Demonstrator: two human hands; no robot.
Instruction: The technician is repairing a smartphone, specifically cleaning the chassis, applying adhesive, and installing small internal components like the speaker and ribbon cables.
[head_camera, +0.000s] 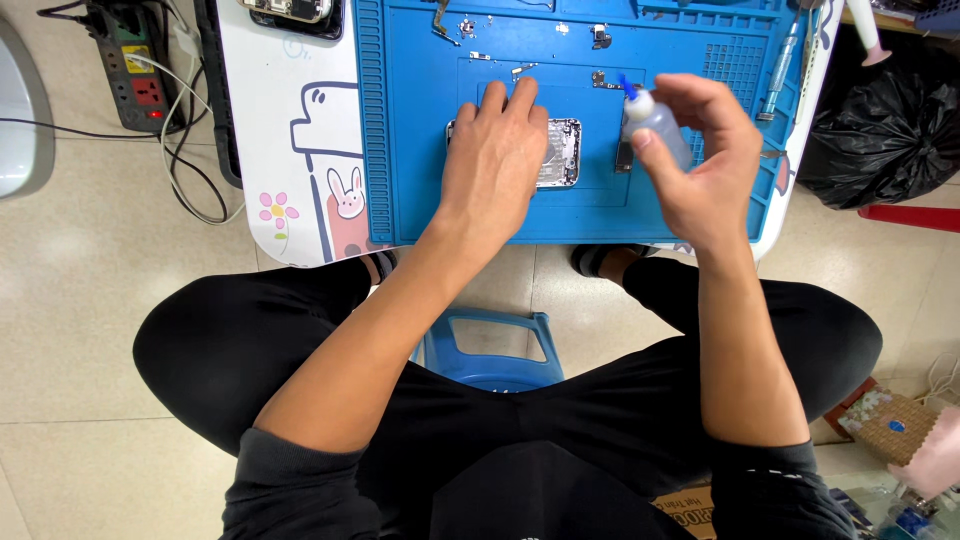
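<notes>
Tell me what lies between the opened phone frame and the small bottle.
Head view: only bare blue mat separates the phone frame from the bottle in the right hand.

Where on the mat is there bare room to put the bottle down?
Bare blue mat lies left of the left hand, and a strip along the near edge below the opened phone. The far edge, with small parts, is crowded. The right hand holds the bottle.

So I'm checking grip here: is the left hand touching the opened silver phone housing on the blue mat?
Touching. The head view shows the left hand lying flat on the opened silver phone housing, covering most of it.
</notes>
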